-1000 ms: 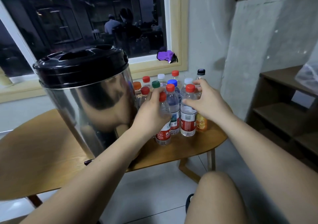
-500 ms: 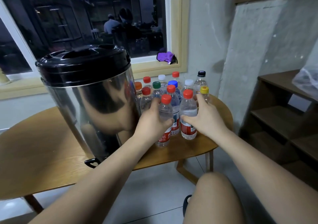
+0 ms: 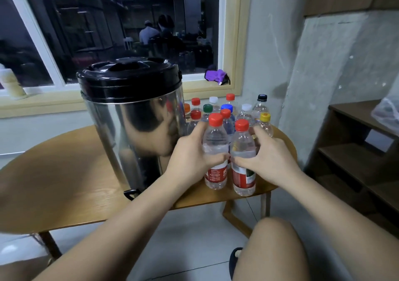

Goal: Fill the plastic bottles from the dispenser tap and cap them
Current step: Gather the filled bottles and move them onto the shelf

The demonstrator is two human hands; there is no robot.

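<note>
The left hand [image 3: 190, 157] grasped the left red-capped bottle [image 3: 216, 138], the right hand [image 3: 269, 157] the right red-capped bottle [image 3: 243, 142], both near the front edge of the table [image 3: 64, 183] beside the dispenser [image 3: 133, 118]. Their red labels were unreadable.

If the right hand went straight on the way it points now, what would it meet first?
The right hand grips a red-capped bottle, so that comes first. Beyond it, probably the neighbouring bottle gripped by the left hand, though depth is unclear.
</note>
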